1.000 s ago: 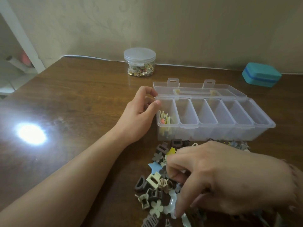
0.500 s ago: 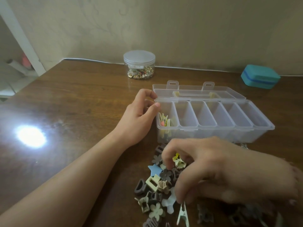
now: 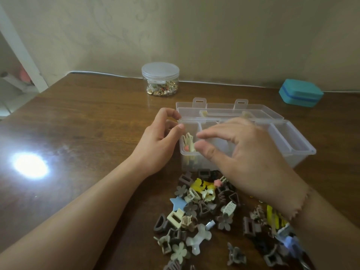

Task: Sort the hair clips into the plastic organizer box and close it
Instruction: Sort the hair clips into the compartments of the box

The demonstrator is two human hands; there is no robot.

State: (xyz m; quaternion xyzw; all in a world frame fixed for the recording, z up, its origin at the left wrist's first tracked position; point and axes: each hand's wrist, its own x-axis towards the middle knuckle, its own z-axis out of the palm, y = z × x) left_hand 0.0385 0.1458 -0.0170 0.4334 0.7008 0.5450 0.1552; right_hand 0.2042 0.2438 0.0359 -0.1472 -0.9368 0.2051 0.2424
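The left hand (image 3: 158, 142) grips the near-left corner of the open box (image 3: 296, 141), fingers curled. The right hand (image 3: 247, 152) hovers over the box's left compartments, thumb and fingers spread apart, holding nothing visible; loose clips (image 3: 202, 209) lie beneath its wrist.

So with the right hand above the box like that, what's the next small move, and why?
Probably reach back down to the pile of hair clips for another one. The right hand hovers over the organizer box with fingers spread and seemingly empty, the left hand holds the box's left end, only the leftmost compartment shows clips, and many remain on the table.
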